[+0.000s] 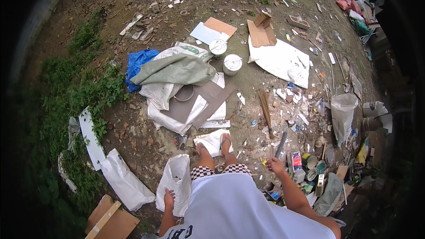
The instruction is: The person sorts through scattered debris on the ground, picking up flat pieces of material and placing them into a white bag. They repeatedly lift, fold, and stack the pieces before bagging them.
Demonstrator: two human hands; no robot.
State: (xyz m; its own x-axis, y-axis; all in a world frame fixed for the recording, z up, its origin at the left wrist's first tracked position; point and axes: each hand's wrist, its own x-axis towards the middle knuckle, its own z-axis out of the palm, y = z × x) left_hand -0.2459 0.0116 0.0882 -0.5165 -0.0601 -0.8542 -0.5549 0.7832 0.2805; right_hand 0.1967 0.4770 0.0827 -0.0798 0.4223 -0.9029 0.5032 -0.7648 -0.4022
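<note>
My right hand (275, 166) is closed on the lower end of a long dark grey strip (281, 144), which points away from me over the littered ground. Whether the strip is flat or a piece of pipe is hard to make out. Low at the left, my left hand (169, 196) has its fingers apart and holds nothing. It is beside an upright white woven sack (167, 185) with its mouth open upward; I cannot tell whether the fingers touch it. My sandalled feet stand on a flattened white sack (210, 144).
A stick broom (265, 110) lies ahead, near scattered shards. Cans and cartons (297, 161) crowd my right, with a standing white sack (343, 115) beyond. Two lidded pails (232, 64) stand by piled sacks (177, 71). Another full-looking sack (126, 181) lies left.
</note>
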